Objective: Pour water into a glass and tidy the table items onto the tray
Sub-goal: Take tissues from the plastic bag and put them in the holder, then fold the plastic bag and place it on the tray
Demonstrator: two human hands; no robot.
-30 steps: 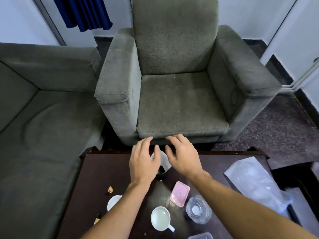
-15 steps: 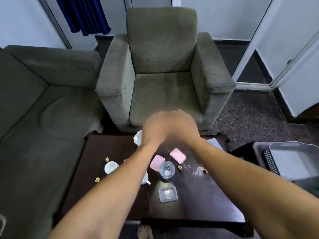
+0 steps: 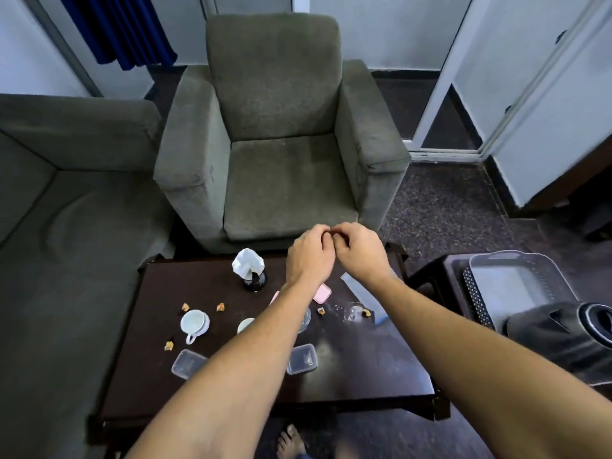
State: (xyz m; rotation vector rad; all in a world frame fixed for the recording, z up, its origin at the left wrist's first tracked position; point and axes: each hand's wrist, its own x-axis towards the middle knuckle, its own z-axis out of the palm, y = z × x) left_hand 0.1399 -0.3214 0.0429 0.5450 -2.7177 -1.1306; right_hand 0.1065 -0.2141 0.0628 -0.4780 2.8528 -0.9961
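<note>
Both hands (image 3: 337, 250) above table (image 3: 231, 385)

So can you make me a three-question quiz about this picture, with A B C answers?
1. Where is the grey tray?
A. on the armchair
B. to the right of the table
C. under the table

2. How many clear plastic boxes lie on the near part of the table?
A. two
B. four
C. none

3. What are the two hands doing?
A. pouring water
B. lifting a cup
C. meeting above the table's far edge

Answers:
1 B: the tray sits on a dark stand beside the table.
2 A: one box lies left, one in the middle.
3 C: the left hand and right hand are curled together, fingers touching, with no cup in them.
</note>
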